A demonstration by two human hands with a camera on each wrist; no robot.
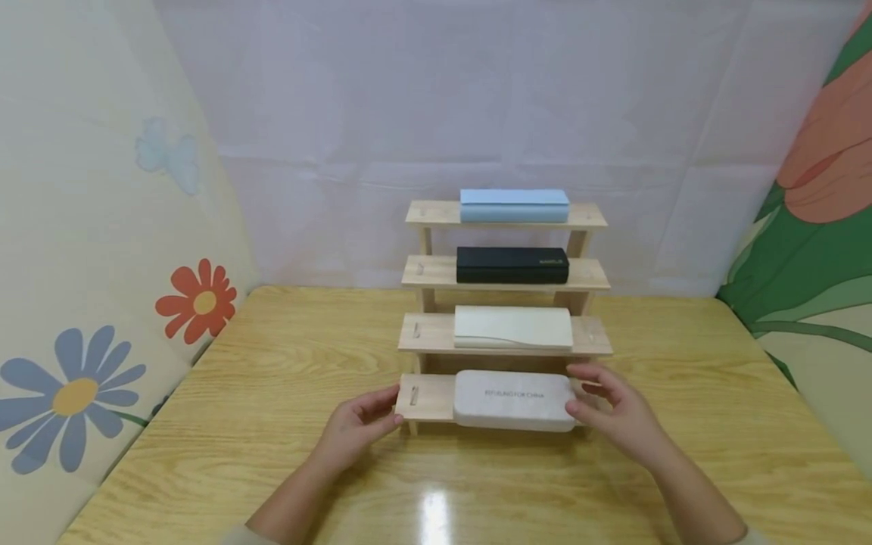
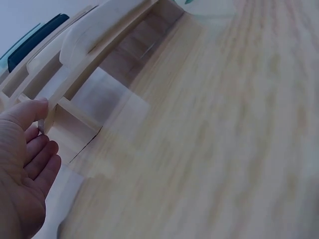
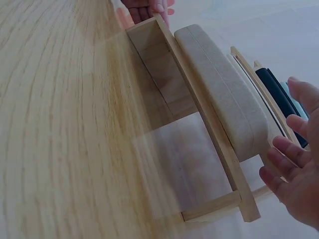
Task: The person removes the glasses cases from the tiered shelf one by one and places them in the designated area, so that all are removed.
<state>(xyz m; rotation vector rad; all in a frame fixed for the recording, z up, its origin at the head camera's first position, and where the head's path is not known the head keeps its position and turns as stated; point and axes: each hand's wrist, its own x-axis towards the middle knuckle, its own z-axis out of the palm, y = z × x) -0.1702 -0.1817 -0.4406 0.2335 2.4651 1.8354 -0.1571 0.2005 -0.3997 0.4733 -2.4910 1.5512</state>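
A stepped wooden display shelf [image 1: 425,396] stands on the table with a glasses case on each tier. On the lowest tier lies a white rounded hard case [image 1: 514,409] with dark lettering. My left hand [image 1: 357,428] pinches the left end of that lowest board, thumb on its edge, as the left wrist view shows. Beside the white case's right end is my right hand [image 1: 620,412], fingers spread and loosely bent; in the right wrist view these fingers [image 3: 286,152] stand apart from the case. Above sit a cream case [image 1: 513,327], a black case [image 1: 512,265] and a light blue case [image 1: 514,206].
Under the shelf is a wood-grain table [image 1: 272,356]. A white cloth backdrop [image 1: 354,91] hangs behind it. Flower-patterned panels flank both sides, with a red flower [image 1: 203,303] on the left and large green leaves [image 1: 817,265] on the right.
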